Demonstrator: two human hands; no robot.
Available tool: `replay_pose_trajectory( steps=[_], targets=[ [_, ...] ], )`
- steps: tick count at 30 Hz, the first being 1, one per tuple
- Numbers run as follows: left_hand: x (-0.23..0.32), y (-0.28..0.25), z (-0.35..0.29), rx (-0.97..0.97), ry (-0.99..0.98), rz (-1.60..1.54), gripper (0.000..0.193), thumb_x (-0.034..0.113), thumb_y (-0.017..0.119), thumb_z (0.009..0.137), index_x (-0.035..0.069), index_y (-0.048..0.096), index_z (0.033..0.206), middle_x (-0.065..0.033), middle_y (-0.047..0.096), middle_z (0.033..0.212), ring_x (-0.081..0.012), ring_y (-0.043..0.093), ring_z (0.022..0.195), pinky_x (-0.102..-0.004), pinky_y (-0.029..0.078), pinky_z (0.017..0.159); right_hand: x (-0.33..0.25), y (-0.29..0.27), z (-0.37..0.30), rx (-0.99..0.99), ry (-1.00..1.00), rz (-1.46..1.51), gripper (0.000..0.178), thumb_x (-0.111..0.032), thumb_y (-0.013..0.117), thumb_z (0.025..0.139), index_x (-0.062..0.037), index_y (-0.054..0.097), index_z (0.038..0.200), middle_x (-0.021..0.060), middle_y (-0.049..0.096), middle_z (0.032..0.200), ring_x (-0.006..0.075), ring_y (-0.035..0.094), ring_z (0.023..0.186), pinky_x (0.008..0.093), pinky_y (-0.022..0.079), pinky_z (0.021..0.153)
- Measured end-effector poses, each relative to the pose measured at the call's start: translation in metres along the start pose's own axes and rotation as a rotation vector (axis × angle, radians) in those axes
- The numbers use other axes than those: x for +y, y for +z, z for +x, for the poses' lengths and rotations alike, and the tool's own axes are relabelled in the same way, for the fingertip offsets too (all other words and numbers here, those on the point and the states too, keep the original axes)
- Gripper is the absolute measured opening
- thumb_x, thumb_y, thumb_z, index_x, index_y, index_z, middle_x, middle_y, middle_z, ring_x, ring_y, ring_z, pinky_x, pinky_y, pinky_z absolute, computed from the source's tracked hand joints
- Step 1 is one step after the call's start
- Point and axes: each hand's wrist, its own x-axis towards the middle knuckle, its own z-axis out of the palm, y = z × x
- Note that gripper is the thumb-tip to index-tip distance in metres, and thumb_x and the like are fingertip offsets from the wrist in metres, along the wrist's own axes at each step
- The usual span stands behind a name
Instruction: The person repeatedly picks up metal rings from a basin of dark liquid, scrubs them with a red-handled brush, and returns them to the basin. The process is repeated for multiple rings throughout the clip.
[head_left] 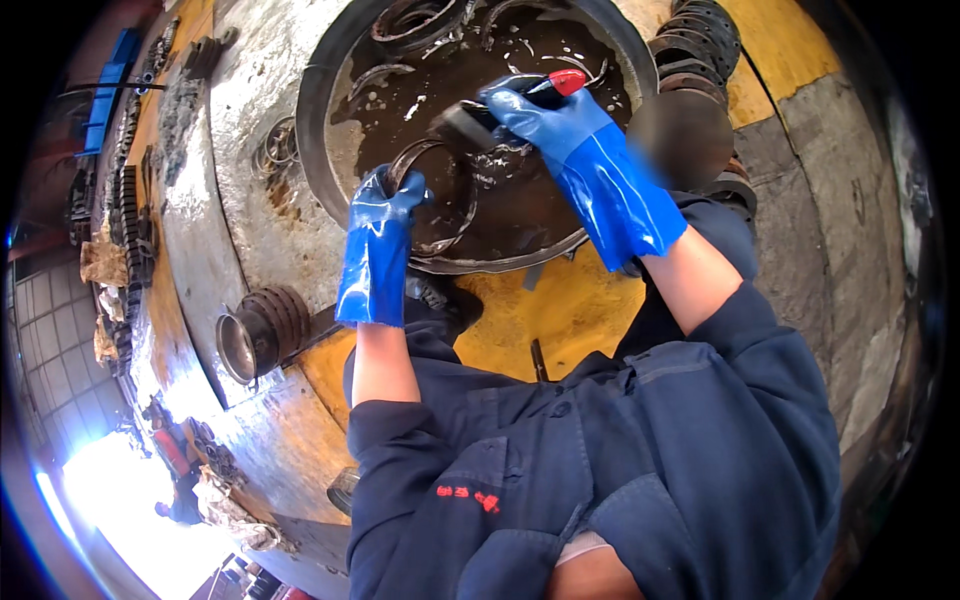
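Note:
My left hand (383,212), in a long blue rubber glove, is closed on the rim of a metal ring (408,160). The ring is wet and brown and is held tilted over the near left part of a round basin (318,120) of dark liquid. In my right hand (540,122), gloved the same way, is a brush (465,128) with a red-tipped handle. Its dark head is at the ring's upper right; whether it touches the ring I cannot tell. More metal rings (412,22) lie in the liquid at the basin's far left.
Dark metal rings (695,45) are stacked right of the basin. To the left stand a row of ring-shaped parts (262,335) and a few thin rings (278,145) on the stained floor. Farther left lie chain-like parts (130,240) and a blue object (110,90).

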Motion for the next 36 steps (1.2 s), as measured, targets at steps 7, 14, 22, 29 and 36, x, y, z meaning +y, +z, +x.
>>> replay_pose_trajectory(
  steps=[7,14,22,29,36],
  targets=[
    [-0.052,-0.004,0.033,-0.014,0.189,0.116,0.04,0.006,0.076,0.094,0.004,0.072,0.134,-0.0082,0.079,0.108,-0.0134,0.07,0.09,-0.0287,0.053,0.075,0.018,0.032,0.009,-0.369,-0.182,-0.316,0.031,-0.037,0.075,0.101,-0.0095,0.082,0.115,0.0072,0.081,0.095,0.0175,0.073,0.088,0.0348,0.059,0.088],
    [-0.009,-0.006,-0.001,0.016,0.089,-0.228,0.036,0.012,0.087,0.092,0.005,0.073,0.124,-0.0054,0.077,0.089,-0.0129,0.068,0.068,-0.0229,0.039,0.054,0.05,0.013,0.036,-0.017,0.0,-0.132,0.031,-0.035,0.072,0.102,-0.0058,0.079,0.11,0.006,0.076,0.088,0.0142,0.07,0.078,0.0333,0.056,0.076],
    [-0.02,-0.038,0.007,0.085,0.131,-0.434,0.033,0.005,0.083,0.092,0.003,0.074,0.123,-0.0074,0.073,0.085,-0.016,0.064,0.062,-0.0241,0.042,0.048,0.092,-0.004,0.03,0.108,0.404,0.382,0.023,-0.023,0.073,0.104,-0.0015,0.079,0.111,0.0049,0.077,0.093,0.0137,0.069,0.075,0.0286,0.055,0.069],
    [-0.043,-0.038,0.021,0.127,0.075,-0.53,0.025,0.011,0.078,0.099,0.006,0.073,0.123,-0.0055,0.071,0.087,-0.0109,0.055,0.055,-0.0239,0.038,0.045,0.087,-0.002,-0.018,-0.027,0.419,0.059,0.03,-0.03,0.076,0.103,-0.0004,0.08,0.109,0.0069,0.077,0.088,0.0172,0.068,0.071,0.0351,0.057,0.066],
    [-0.026,0.008,0.023,0.025,-0.209,-0.529,0.034,0.039,0.07,0.106,0.01,0.074,0.124,-0.0083,0.076,0.096,-0.0106,0.054,0.056,-0.0229,0.039,0.048,0.056,0.006,-0.002,-0.009,0.359,-0.65,0.046,-0.048,0.07,0.095,-0.005,0.079,0.106,0.0244,0.079,0.102,0.0402,0.077,0.1,0.0477,0.06,0.091]
  ],
)
